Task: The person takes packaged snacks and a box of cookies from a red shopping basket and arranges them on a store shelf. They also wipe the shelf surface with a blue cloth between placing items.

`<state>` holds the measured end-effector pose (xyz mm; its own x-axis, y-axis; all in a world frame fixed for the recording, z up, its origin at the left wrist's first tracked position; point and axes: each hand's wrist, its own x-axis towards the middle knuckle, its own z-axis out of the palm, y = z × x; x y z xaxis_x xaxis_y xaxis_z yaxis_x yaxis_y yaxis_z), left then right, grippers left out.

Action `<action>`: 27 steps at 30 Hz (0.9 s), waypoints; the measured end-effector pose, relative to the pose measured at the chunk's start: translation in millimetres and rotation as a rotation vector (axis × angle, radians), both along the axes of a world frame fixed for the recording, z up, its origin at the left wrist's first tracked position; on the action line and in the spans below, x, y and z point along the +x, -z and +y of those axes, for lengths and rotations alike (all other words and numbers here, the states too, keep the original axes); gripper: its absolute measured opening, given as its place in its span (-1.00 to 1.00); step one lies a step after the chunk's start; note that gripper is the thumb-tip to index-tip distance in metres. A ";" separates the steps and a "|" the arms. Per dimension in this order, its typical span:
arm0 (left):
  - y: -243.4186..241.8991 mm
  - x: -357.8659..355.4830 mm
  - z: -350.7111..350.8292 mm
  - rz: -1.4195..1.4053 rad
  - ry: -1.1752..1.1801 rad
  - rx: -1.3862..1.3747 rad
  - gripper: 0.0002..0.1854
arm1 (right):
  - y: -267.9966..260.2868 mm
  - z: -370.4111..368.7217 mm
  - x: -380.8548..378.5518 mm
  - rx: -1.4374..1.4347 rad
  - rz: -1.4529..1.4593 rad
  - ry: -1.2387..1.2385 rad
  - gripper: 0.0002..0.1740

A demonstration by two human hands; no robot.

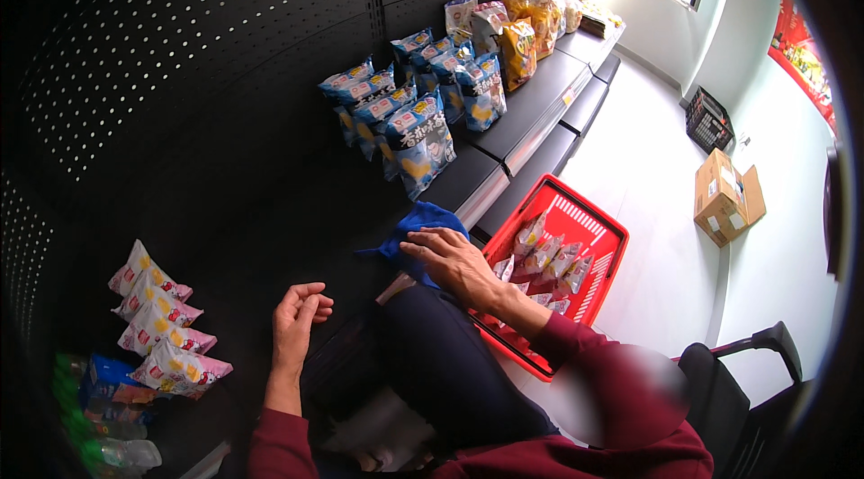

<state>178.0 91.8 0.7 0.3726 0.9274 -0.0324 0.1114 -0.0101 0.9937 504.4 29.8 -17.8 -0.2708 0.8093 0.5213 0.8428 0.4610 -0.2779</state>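
Note:
My right hand [459, 266] lies over a bunched blue cloth [425, 219] at the front edge of a black metal shelf [283, 209]. Its fingers spread across the cloth, and part of the cloth is hidden under the palm. Above the shelf to the left, my left hand [300, 310] holds nothing, its fingers loosely bent. A row of pink-and-white snack bags [162, 324] stands on the shelf left of that hand. Beyond the cloth are several blue snack bags [418, 141] in rows.
A red plastic basket [611, 270] holding small snack bags [543, 256] is at my right. Orange snack bags [518, 53] stand farther along the shelf. Bottles [128, 453] are at lower left. A cardboard box [721, 199], a black crate [709, 120] and a black chair [715, 384] are on the right.

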 end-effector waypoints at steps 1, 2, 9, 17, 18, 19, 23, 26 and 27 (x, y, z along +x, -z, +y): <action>-0.5 2.7 1.0 -0.011 0.010 0.005 -0.77 | 5.5 2.4 7.0 0.014 -0.016 0.008 -0.46; -2.4 5.5 0.6 0.000 0.008 0.002 -0.78 | 10.6 5.8 15.0 0.027 -0.033 0.016 -0.46; -1.8 -0.3 -0.3 0.022 -0.010 -0.009 -0.78 | 6.8 31.3 76.7 0.060 0.013 0.073 -0.49; -3.6 -2.4 -0.5 0.000 -0.028 -0.037 -0.77 | -18.6 54.5 130.2 -0.012 -0.172 0.161 -0.51; -2.0 -2.9 1.7 -0.025 -0.021 -0.050 -0.77 | -18.8 56.1 131.4 -0.009 -0.209 0.140 -0.51; -1.2 -4.6 1.4 -0.073 -0.024 -0.049 -0.77 | -19.6 58.2 131.7 -0.004 -0.246 0.117 -0.51; -15.4 -15.7 -9.1 -0.125 -0.026 0.016 -0.77 | -25.0 58.5 127.7 -0.049 -0.346 0.028 -0.50; -32.2 -30.0 -30.7 -0.081 0.020 0.051 -0.77 | -35.4 58.8 105.0 -0.132 -0.353 -0.080 -0.54; -37.8 -33.1 -40.6 -0.065 0.041 0.041 -0.77 | -41.9 58.0 93.4 -0.184 -0.351 -0.112 -0.53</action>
<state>144.9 51.2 38.5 0.4105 0.9113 0.0306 0.0452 -0.0539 0.9975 597.8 87.8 24.1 -0.4984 0.8356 0.2309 0.8483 0.5250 -0.0690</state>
